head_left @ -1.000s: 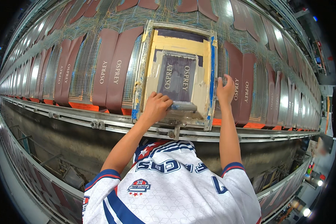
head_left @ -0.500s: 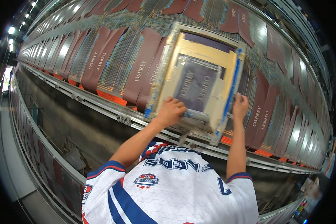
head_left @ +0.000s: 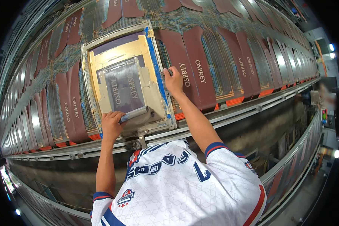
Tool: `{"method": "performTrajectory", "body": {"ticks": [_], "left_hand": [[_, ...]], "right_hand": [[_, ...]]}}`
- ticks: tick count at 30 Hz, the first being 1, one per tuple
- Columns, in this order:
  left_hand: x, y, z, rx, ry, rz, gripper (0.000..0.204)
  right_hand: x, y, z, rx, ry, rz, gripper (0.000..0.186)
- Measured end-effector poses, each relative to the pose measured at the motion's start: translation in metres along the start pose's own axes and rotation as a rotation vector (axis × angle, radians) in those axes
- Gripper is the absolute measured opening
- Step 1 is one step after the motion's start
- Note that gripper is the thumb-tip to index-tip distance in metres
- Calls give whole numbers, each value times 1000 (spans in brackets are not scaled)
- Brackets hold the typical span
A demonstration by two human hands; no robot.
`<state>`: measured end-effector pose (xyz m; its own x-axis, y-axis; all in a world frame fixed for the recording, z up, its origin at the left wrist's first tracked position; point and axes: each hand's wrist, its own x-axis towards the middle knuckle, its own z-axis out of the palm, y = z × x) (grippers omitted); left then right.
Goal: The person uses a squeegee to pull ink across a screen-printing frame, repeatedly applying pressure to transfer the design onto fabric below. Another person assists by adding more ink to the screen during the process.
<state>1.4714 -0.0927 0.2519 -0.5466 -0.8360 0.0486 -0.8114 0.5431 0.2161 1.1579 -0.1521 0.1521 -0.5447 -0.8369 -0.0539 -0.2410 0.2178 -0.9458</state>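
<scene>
My left hand (head_left: 112, 121) grips a grey squeegee (head_left: 136, 113) at the lower part of the screen-printing frame (head_left: 86, 75), whose pale yellow and cream-taped mesh has a dark central area with pale lettering. At the frame's right side, beside a blue tape strip, my right hand (head_left: 173, 78) has its fingers closed round a small dark grip. The frame lies on a long printing table, with maroon shaped panels (head_left: 194, 69) bearing pale printing on either side of it.
A metal rail (head_left: 211, 105) with fittings runs along the table's near edge. Further rows of maroon panels (head_left: 69, 30) continue across the table. A second railed table (head_left: 290, 147) lies behind me, across a gap. Lights and blurred equipment show at the far right.
The view has swung, so the frame and both hands now appear further left, with the frame angled differently. My left hand still holds the squeegee; my right stays at the frame's side.
</scene>
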Motion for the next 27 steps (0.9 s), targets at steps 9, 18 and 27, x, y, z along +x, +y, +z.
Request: {"method": "performTrajectory", "body": {"ticks": [9,18,27], "left_hand": [[3,-20,16,-2,-7,24,33],[-17,-10,-3,-85,-124,8,30],[37,-54,15,-33,-214,48,29]], "right_hand": [[5,10,17,-179,-96,176,41],[-133,68,-65,-385,-22,-200,30],[-166,99,-87,-508,61,-266,14]]}}
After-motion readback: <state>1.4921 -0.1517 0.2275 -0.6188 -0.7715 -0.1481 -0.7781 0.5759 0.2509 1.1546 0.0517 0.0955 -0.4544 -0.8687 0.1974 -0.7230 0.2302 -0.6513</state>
